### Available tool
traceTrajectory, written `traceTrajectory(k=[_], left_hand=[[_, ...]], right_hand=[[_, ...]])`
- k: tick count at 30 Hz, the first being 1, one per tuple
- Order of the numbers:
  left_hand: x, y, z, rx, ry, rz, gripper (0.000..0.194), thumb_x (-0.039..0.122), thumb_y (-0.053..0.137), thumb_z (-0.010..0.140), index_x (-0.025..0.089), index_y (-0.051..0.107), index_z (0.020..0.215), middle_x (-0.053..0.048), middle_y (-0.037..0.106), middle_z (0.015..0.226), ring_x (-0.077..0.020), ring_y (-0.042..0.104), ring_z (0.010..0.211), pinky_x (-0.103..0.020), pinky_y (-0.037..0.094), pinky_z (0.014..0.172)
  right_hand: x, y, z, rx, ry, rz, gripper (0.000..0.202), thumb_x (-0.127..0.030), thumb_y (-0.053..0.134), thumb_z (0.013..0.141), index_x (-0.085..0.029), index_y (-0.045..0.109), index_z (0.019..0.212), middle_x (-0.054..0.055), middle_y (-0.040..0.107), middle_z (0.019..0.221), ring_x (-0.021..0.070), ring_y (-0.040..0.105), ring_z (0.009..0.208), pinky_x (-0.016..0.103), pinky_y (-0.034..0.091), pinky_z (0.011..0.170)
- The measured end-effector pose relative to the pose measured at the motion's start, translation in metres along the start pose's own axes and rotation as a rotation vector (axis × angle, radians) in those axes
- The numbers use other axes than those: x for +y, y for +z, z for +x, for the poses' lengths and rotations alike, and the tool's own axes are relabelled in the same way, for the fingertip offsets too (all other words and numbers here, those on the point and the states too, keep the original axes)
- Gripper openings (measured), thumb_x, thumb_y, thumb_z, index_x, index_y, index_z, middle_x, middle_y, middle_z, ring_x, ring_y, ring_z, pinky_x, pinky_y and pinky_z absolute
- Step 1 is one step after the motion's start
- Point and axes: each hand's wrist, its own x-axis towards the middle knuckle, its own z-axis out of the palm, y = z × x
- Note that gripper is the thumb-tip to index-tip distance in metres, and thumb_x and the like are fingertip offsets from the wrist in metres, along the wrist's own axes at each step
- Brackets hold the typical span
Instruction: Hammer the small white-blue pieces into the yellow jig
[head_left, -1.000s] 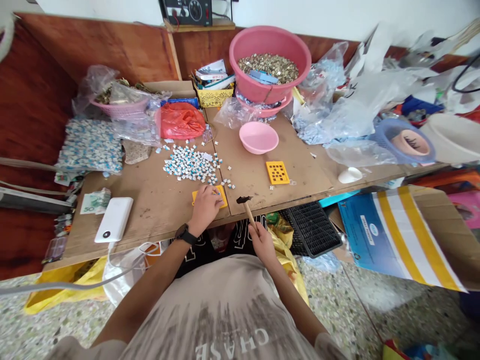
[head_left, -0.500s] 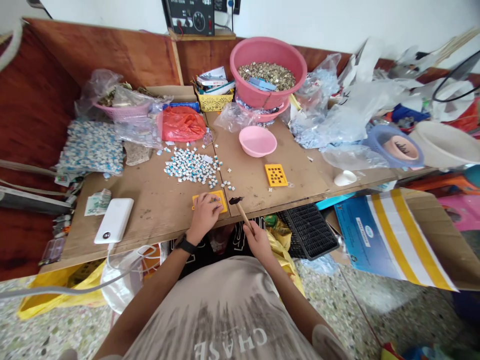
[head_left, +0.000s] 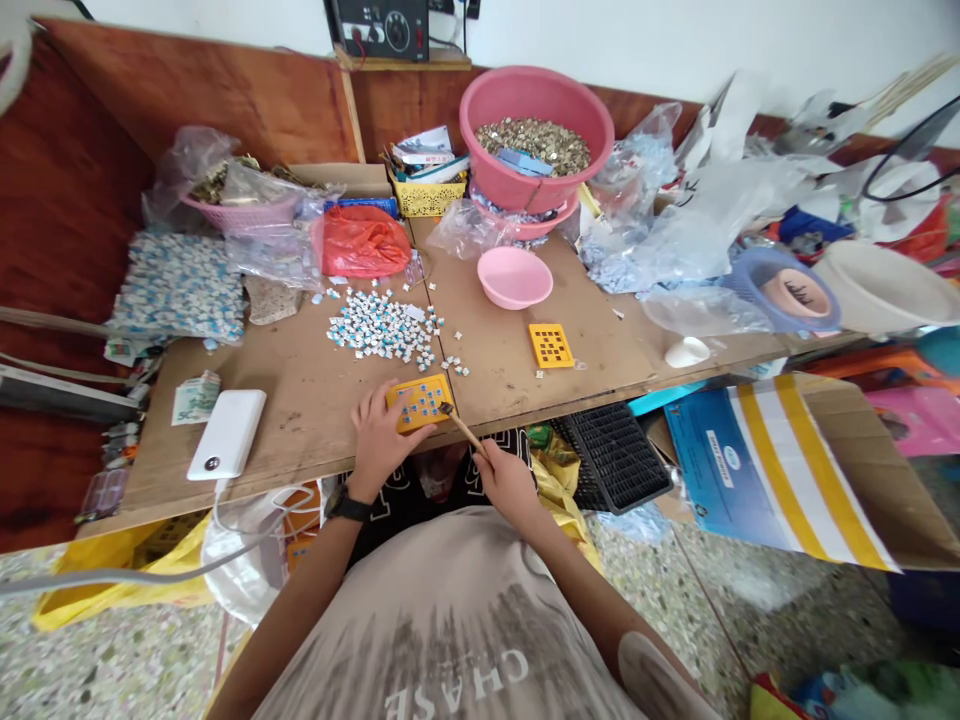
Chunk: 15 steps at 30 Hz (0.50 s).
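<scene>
Centrally, at the near edge of the counter (head_left: 315, 400), the left hand (head_left: 379, 440) lies on the lower left of a yellow grid tray (head_left: 420, 401), fingers curled on its edge; several tray cells hold small blue-and-white parts. The right hand (head_left: 508, 482) has a closed grip on the wooden handle of a small hammer (head_left: 457, 425), whose head touches the tray's right edge. Just beyond the tray lies a loose pile of blue-white parts (head_left: 381, 327). A second yellow grid tray (head_left: 551, 345) sits apart to the right, cells apparently bare. A small pink bowl (head_left: 514, 276) stands behind; contents cannot be told. A large pink basin (head_left: 536, 135) at the back is filled with small brownish metal pieces. A white power bank (head_left: 226, 434) lies at left.
</scene>
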Motion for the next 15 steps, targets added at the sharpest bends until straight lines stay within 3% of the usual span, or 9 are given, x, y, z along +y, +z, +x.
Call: traceTrajectory(k=[4, 9, 15], left_hand=[[-0.022, -0.004, -0.007, -0.051, -0.012, 0.021, 0.09, 0.065, 0.09, 0.093, 0.031, 0.06, 0.171, -0.018, 0.042, 0.189, -0.0511, 0.04, 0.168, -0.067, 0.036, 0.135], [-0.029, 0.002, -0.008, -0.049, -0.014, 0.024, 0.085, 0.061, 0.084, 0.098, 0.029, 0.059, 0.172, -0.018, 0.052, 0.182, -0.0463, 0.045, 0.166, -0.064, 0.032, 0.139], [-0.03, 0.007, -0.008, -0.035, -0.011, 0.022, 0.086, 0.06, 0.085, 0.096, 0.026, 0.058, 0.171, -0.018, 0.055, 0.18, -0.0459, 0.048, 0.162, -0.063, 0.032, 0.139]], right_hand=[[-0.001, -0.009, 0.005, 0.034, -0.012, 0.101, 0.043, -0.058, 0.047, 0.118, -0.025, 0.074, 0.116, 0.003, 0.071, 0.076, 0.0237, 0.066, 0.068, 0.03, 0.041, 0.067], [0.003, -0.009, 0.005, 0.123, 0.032, 0.204, 0.052, -0.064, 0.045, 0.117, -0.022, 0.074, 0.124, 0.004, 0.073, 0.08, 0.0245, 0.067, 0.071, 0.031, 0.048, 0.071], [0.006, 0.0, 0.011, -0.03, -0.002, -0.005, 0.043, -0.055, 0.042, 0.118, -0.024, 0.071, 0.111, 0.006, 0.073, 0.079, 0.0256, 0.066, 0.067, 0.031, 0.036, 0.065]])
